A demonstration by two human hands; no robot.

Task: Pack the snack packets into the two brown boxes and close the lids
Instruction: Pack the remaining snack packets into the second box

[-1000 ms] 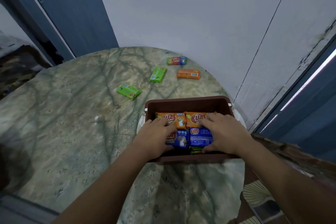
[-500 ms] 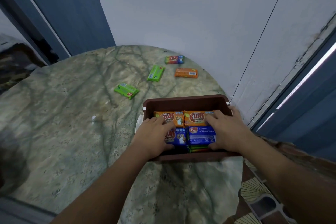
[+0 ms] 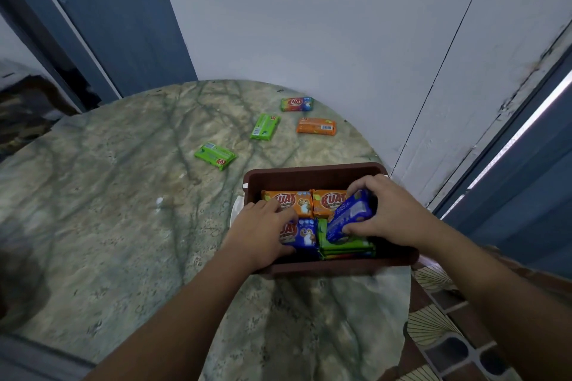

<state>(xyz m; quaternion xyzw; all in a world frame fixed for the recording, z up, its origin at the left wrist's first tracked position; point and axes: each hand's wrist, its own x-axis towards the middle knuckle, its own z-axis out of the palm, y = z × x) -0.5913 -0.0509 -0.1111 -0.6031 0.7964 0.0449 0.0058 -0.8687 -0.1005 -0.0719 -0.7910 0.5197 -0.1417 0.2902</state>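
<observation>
"KUAT" on orange packets (image 3: 289, 202) in box

Dim, cool indoor light. A bright white strip of daylight (image 3: 507, 145) glares at the right edge. The marble table (image 3: 123, 210) darkens into shadow toward the lower left corner. Wide-angle distortion bends the wall lines and door frame. The right hand (image 3: 383, 213) looks slightly motion-blurred.
</observation>
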